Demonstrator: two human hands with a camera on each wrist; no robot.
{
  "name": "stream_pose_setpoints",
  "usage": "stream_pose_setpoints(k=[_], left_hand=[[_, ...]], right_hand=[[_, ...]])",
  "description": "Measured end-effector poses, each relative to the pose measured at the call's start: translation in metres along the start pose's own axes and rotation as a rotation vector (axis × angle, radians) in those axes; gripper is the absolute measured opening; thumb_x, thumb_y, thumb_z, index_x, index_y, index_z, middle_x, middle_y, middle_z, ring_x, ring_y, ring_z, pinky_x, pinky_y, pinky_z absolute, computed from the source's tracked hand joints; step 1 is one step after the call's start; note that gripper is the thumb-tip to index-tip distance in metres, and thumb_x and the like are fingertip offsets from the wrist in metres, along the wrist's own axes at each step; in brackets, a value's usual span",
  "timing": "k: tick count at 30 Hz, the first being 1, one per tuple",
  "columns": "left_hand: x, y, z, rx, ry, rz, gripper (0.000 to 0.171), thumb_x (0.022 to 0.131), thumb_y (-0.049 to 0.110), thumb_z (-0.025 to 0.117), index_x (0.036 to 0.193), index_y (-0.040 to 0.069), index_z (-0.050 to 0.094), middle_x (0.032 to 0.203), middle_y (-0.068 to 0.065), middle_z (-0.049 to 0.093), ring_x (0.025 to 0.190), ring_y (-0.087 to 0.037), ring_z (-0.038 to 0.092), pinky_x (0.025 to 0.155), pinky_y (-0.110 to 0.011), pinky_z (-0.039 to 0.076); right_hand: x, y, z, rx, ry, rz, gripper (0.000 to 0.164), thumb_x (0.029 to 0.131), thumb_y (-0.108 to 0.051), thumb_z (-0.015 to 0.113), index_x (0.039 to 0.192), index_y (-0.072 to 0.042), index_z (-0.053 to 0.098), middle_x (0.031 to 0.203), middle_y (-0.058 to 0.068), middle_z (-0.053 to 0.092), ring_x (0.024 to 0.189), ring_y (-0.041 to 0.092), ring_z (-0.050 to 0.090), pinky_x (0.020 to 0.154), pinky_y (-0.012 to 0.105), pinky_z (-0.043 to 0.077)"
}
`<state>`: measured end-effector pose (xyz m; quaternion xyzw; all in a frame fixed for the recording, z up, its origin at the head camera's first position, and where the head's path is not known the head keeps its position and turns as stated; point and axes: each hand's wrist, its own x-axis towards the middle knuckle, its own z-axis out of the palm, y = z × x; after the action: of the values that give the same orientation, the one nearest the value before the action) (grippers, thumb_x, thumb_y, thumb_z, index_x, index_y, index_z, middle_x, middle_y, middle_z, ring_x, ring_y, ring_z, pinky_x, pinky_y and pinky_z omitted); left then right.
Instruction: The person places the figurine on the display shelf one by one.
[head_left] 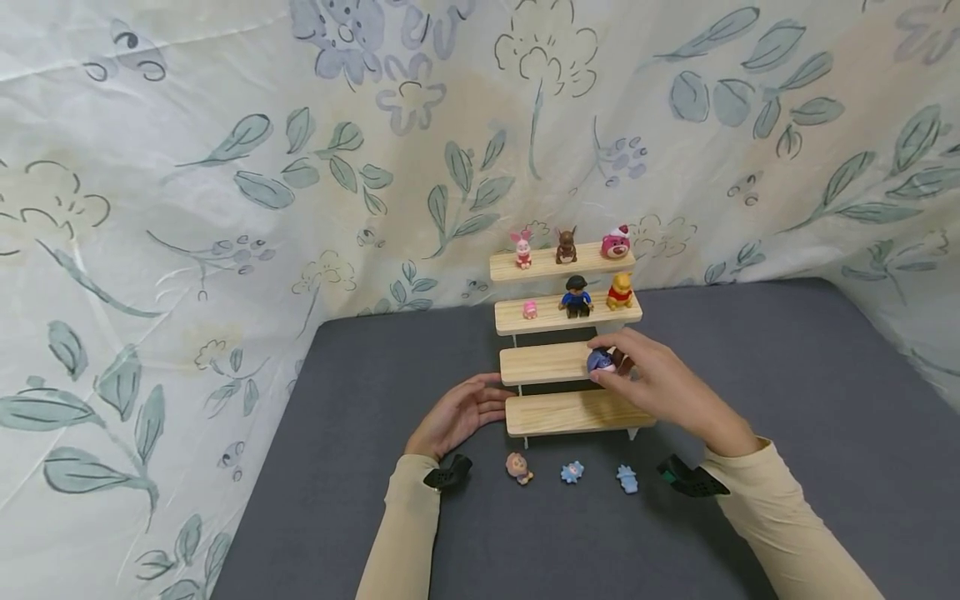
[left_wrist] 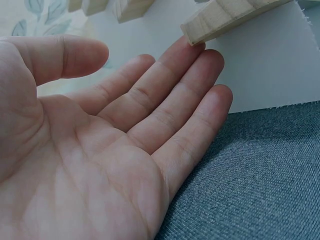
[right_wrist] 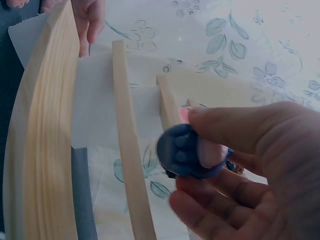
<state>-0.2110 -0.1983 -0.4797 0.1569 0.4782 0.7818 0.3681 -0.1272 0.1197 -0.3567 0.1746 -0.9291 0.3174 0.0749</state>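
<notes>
Floral cloth (head_left: 225,167) printed with grey-green leaves hangs behind and beside a grey fabric tabletop (head_left: 787,375). Head view: a four-step wooden display shelf (head_left: 570,412) stands at the centre of the tabletop. Its top step carries a pink piglet figure (head_left: 522,248), a brown figure (head_left: 566,246) and a pink bear head (head_left: 615,242); the second step carries a small pink figure (head_left: 530,310), a figure in blue with a dark cap (head_left: 576,297) and a yellow bear figure (head_left: 619,292). The right hand (head_left: 660,387) pinches a round blue toy (head_left: 601,361) over the right end of the third step. The left hand (head_left: 461,412) lies flat, palm up, fingers together, at the left end of the lowest step. Three small figures lie on the tabletop in front of the shelf: a tan one (head_left: 518,467) and two pale blue ones (head_left: 572,472) (head_left: 627,478).

Left wrist view: the left hand (left_wrist: 115,145) shows a relaxed, unclenched palm, its fingertips (left_wrist: 192,52) touching the corner of a wooden step (left_wrist: 225,17).

Right wrist view: thumb and fingers (right_wrist: 225,132) of the right hand (right_wrist: 260,175) clasp the blue toy (right_wrist: 182,152) just beside the edge of a step (right_wrist: 167,107).
</notes>
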Motion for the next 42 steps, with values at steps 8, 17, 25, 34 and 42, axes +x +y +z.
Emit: stream_pose_setpoints(k=[8,17,25,34,42], left_hand=[[-0.001,-0.002,0.001,-0.012,-0.006,0.003,0.034,0.112,0.021,0.033,0.14,0.009,0.048,0.126,-0.009,0.065,0.12,-0.021,0.064,0.104,-0.034,0.054],[0.001,-0.002,0.002,0.001,0.003,-0.002,0.04,0.111,0.023,0.036,0.146,0.006,0.042,0.129,-0.01,0.062,0.121,-0.021,0.063,0.104,-0.033,0.054],[0.001,-0.001,0.003,-0.001,0.014,-0.009,0.042,0.111,0.023,0.037,0.149,0.005,0.039,0.129,-0.011,0.062,0.121,-0.022,0.063,0.103,-0.033,0.055],[0.001,0.0,0.003,-0.004,0.02,-0.012,0.042,0.111,0.023,0.038,0.149,0.005,0.039,0.129,-0.011,0.062,0.121,-0.022,0.063,0.103,-0.033,0.055],[0.0,0.0,0.001,-0.012,0.028,-0.009,0.04,0.11,0.024,0.042,0.146,0.006,0.043,0.13,-0.012,0.062,0.121,-0.023,0.063,0.103,-0.033,0.055]], right_hand=[[0.014,-0.003,0.011,0.021,0.06,-0.018,0.038,0.093,-0.015,0.075,0.129,-0.011,0.063,0.119,0.005,0.063,0.095,0.016,0.062,0.078,0.038,0.055],[0.021,-0.003,0.016,-0.028,0.086,-0.011,0.038,0.093,-0.018,0.075,0.129,-0.011,0.064,0.102,0.003,0.055,0.085,0.013,0.053,0.067,0.029,0.05],[0.023,-0.004,0.021,-0.062,0.086,0.001,0.038,0.092,-0.016,0.076,0.128,-0.009,0.064,0.102,0.005,0.055,0.081,0.018,0.051,0.065,0.027,0.044],[0.024,-0.006,0.028,-0.041,0.039,0.062,0.038,0.093,-0.019,0.075,0.127,-0.01,0.061,0.109,0.008,0.053,0.082,0.018,0.049,0.066,0.027,0.043],[0.025,-0.006,0.032,-0.066,0.017,0.076,0.044,0.093,-0.022,0.076,0.131,-0.008,0.06,0.116,0.011,0.055,0.083,0.019,0.054,0.068,0.031,0.047]])
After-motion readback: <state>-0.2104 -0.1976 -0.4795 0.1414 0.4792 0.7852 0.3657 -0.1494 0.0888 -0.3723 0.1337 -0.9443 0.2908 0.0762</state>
